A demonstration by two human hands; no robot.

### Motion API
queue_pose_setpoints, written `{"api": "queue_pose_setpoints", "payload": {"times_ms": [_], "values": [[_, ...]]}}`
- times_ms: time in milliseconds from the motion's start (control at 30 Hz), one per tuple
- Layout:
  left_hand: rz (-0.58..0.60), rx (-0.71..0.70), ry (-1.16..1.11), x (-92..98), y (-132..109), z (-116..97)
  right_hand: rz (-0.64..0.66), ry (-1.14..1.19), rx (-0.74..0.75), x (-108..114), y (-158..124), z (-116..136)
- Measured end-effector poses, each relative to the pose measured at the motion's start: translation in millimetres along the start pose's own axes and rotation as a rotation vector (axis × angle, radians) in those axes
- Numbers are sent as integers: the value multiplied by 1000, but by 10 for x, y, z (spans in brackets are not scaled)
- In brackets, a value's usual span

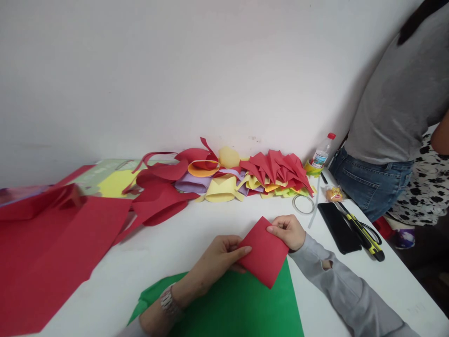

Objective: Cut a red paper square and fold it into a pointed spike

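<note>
Paper square (265, 257), red, is held over the green sheet (252, 311) — set diamond-wise, one corner toward the wall (157, 70), its opposite toward the wearer. I read its longer diagonal, as viewed, along that line. Left hand (220, 255) grips the left corner, thumb uppermost — right hand (289, 231) pinches the upper-right edge.

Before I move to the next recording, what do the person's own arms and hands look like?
The left hand is gloveless, with a silvery linked band at its wrist; watch or bracelet, I cannot tell. The right hand is gloveless too. The right sleeve is long, grey and creased, with an opening near the cuff. Little of the left sleeve, also grey, shows.
</note>
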State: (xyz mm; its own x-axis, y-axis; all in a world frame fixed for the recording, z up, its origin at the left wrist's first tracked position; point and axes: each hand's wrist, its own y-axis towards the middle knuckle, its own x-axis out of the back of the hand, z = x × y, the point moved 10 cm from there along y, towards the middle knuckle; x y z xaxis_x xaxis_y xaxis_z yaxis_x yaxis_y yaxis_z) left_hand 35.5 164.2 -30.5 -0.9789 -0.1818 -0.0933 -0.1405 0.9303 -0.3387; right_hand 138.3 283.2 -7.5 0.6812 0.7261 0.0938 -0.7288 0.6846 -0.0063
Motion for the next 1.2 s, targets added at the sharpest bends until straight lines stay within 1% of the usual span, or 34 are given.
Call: {"api": "queue_pose_setpoints", "payload": {"times_ms": [167, 300, 500, 667, 833, 967, 1100, 1200], "values": [[-71, 34, -58, 70, 22, 43, -4, 16, 0, 17, 21, -41], [-160, 36, -126, 159, 41, 100, -58, 17, 1, 95, 44, -69], [-228, 4, -218, 194, 20, 63, -138, -19, 48, 158, 42, -19], [-210, 22, -258, 141, 6, 91, -186, -41, 86, 190, 10, 39], [-233, -12, -272, 153, -7, 88, -213, -47, 113, 205, -1, 63], [-202, -5, -265, 108, -2, 104, -268, -54, 145, 251, -19, 79], [-232, -46, -268, 131, -13, 66, -283, -47, 155, 245, -29, 92], [-194, -43, -271, 82, -10, 60, -312, -51, 167, 253, -48, 120]]}}
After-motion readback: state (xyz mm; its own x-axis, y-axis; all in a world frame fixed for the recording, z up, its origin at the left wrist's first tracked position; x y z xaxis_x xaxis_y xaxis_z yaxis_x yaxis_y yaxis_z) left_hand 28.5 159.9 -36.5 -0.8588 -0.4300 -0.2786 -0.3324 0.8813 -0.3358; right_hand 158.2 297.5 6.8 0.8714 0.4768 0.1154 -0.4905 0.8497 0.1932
